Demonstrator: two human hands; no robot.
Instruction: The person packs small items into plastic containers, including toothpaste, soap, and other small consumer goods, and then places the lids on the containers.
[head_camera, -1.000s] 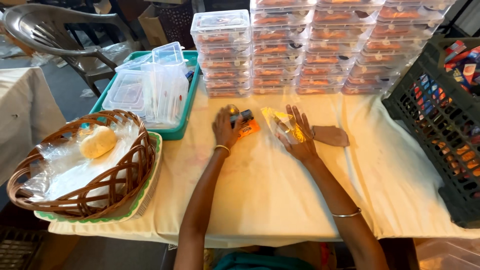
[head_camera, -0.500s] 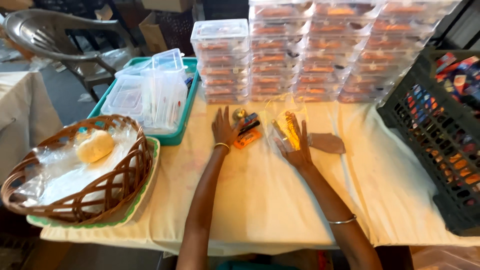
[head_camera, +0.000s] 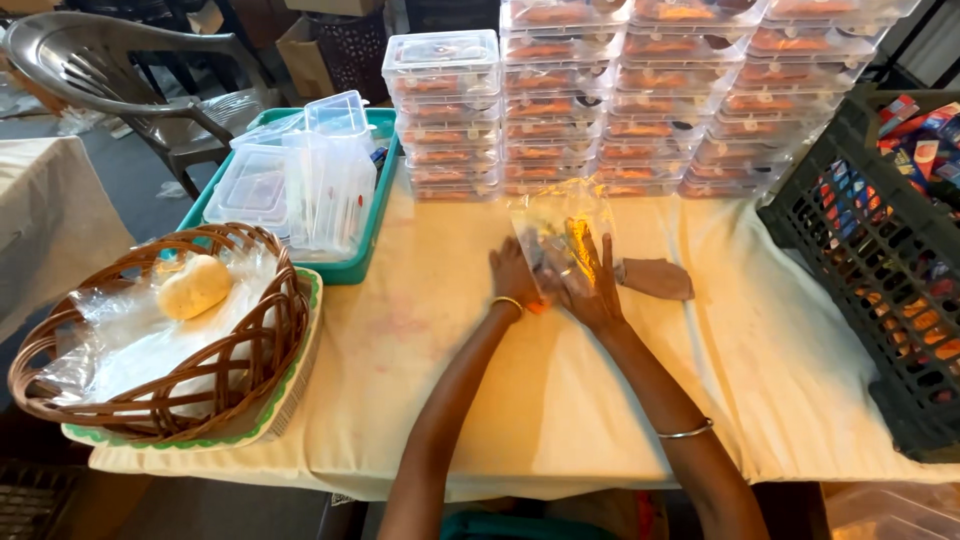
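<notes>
Plastic bag (head_camera: 562, 232), one, clear and crinkly (orange food inside), grasped by left hand (head_camera: 515, 275) and right hand (head_camera: 590, 285), four box stacks (head_camera: 640, 95) at 12 o'clock.

What lay inside the clear plastic bag (head_camera: 562, 232) could not be made out — only an orange-yellow smear was seen through the film. A small orange item under the left hand (head_camera: 515, 272) was almost wholly covered. The black crate (head_camera: 868, 262), right of the right hand (head_camera: 588, 282), was cut off by the picture's edge — its packets were blurred.
</notes>
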